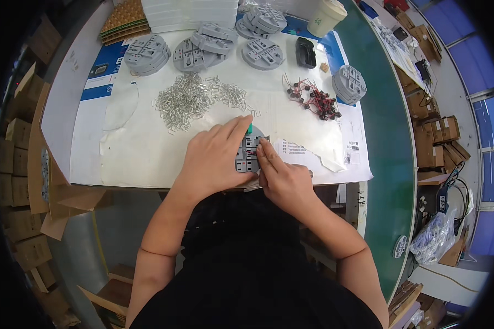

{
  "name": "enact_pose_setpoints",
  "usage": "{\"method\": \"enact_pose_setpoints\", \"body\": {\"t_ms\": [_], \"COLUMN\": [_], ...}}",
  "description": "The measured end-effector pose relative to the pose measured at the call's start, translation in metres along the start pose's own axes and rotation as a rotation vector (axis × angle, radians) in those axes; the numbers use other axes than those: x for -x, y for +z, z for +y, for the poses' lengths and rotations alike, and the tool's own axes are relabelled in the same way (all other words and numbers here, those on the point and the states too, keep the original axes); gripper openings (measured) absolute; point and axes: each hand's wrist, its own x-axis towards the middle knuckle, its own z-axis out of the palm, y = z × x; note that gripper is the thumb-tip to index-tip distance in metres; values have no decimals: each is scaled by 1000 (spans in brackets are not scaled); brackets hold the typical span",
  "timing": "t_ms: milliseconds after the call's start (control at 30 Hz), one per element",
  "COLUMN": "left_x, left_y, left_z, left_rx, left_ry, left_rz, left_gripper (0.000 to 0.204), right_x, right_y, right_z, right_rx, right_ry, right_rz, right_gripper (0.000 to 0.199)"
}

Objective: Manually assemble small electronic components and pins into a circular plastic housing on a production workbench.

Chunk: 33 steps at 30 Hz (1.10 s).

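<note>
A round grey plastic housing point(247, 159) with dark slots and small parts lies at the table's near edge. My left hand point(214, 156) wraps its left side, fingers reaching to the far rim by a small green piece point(250, 129). My right hand point(284, 178) lies at the right side, its index and middle fingertips pressed together on the housing near a small dark part point(264, 139). A thin, pale end and a rounded end show beside the right palm; what they belong to is hidden. Beyond the hands lies a heap of small bent metal pins point(184, 102).
Stacks of similar grey housings point(147, 55) stand along the back. Black parts with red wires point(317, 100) lie at the right, near another housing stack point(349, 84). A black tray point(306, 52) and a pale tub point(326, 19) stand behind. Cardboard boxes point(24, 164) are piled at the left.
</note>
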Motion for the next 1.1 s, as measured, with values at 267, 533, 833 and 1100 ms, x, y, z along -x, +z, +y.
{"method": "enact_pose_setpoints", "body": {"t_ms": [267, 533, 833, 1100], "left_x": [-2, -3, -4, 17], "left_y": [-3, -3, -4, 32], "left_z": [-4, -5, 7, 1], "left_rx": [-118, -99, -104, 34], "left_ry": [112, 98, 129, 187], "left_rz": [44, 53, 111, 495], "left_gripper": [92, 92, 91, 95], "right_x": [-16, -70, -61, -54], "right_y": [-21, 3, 2, -84], "right_z": [44, 6, -1, 34], "right_rx": [-1050, -1529, -1469, -1130], "right_ry": [222, 185, 114, 130], "right_rz": [159, 322, 343, 322], "right_gripper": [34, 50, 52, 52]}}
